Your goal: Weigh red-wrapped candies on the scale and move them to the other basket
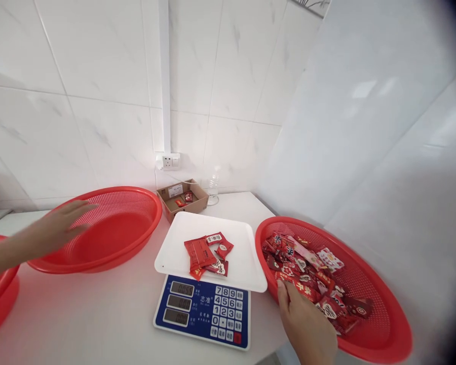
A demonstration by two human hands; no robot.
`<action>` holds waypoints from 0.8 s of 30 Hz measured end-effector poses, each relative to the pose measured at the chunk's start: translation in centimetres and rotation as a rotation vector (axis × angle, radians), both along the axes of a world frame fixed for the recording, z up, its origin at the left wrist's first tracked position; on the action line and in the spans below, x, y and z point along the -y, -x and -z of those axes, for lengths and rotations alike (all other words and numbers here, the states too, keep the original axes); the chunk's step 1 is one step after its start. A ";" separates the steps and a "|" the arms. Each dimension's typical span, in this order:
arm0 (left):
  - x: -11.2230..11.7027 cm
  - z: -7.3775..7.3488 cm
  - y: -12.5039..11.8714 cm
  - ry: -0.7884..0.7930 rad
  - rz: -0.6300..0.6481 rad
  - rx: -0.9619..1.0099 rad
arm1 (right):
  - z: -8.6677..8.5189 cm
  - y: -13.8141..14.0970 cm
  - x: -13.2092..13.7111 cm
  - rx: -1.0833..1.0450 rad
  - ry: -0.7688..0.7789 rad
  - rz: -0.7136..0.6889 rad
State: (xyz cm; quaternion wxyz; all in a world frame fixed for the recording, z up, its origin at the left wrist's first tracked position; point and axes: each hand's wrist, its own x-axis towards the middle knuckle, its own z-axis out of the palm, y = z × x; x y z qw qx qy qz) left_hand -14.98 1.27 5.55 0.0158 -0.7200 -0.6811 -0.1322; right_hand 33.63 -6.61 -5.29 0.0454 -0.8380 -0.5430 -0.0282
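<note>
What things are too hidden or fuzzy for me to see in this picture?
In the head view:
1. Left hand: too blurred to make out each finger.
2. Right hand: it hides most of its own fingers, so its grip is unclear.
3. Far-left red basket: cut off by the left edge.
4. Bottom of the pile of wrapped packets: covered by packets on top.
5. Middle of the digital scale's top: under the white tray.
</note>
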 end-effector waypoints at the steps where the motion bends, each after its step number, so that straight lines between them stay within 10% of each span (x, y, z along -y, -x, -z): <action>1: -0.6 0.3 -2.1 0.062 0.038 0.046 | -0.1 0.1 0.0 0.008 0.002 0.004; 5: -0.7 1.3 -11.8 0.423 0.388 0.128 | -0.4 0.3 0.1 0.012 0.021 0.011; 11: -2.3 3.8 -20.2 0.491 0.576 0.141 | -0.3 0.3 0.5 -0.003 0.037 0.007; 19: -3.8 4.6 -19.7 0.350 0.516 0.217 | 0.1 -0.1 0.5 0.050 -0.027 -0.026; 24: -3.8 2.6 -15.6 0.107 0.392 0.199 | 0.5 -0.5 0.4 0.073 -0.044 -0.031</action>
